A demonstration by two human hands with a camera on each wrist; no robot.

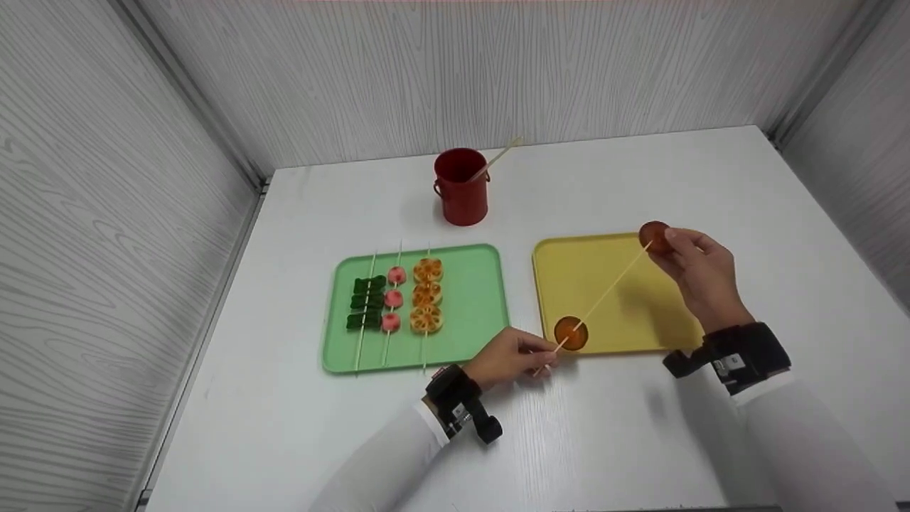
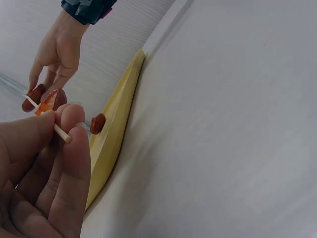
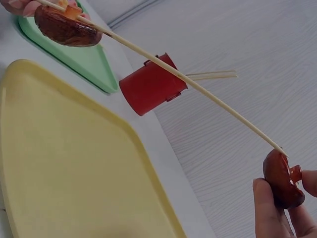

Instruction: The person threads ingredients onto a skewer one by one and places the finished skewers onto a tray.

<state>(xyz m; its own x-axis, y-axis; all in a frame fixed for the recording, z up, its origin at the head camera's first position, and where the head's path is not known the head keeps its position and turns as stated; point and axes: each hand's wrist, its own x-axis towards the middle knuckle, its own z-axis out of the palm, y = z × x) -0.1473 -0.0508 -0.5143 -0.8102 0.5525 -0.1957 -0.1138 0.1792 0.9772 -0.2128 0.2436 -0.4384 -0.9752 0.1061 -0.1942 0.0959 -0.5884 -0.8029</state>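
My left hand (image 1: 513,355) pinches the lower end of a thin wooden skewer (image 1: 615,283) between thumb and fingers. Just above those fingers, a brown mushroom (image 3: 68,26) is threaded on it. Up at the right, my right hand (image 1: 704,274) holds a second mushroom (image 3: 282,178) by thumb and fingertips, its stem toward the thumb. The skewer's pointed tip is right at this mushroom's cap. Both hands are raised around the yellow tray (image 1: 579,267), with the skewer slanting over it. In the left wrist view another mushroom (image 2: 97,124) shows against the tray.
A green tray (image 1: 469,299) at left bears three loaded skewers: dark green pieces (image 1: 366,302), pink balls (image 1: 392,299) and lotus root slices (image 1: 426,294). Behind the trays stands a red bucket (image 1: 466,203) with thin sticks (image 1: 501,155) leaning out. Pale wood-grain panels enclose the white table.
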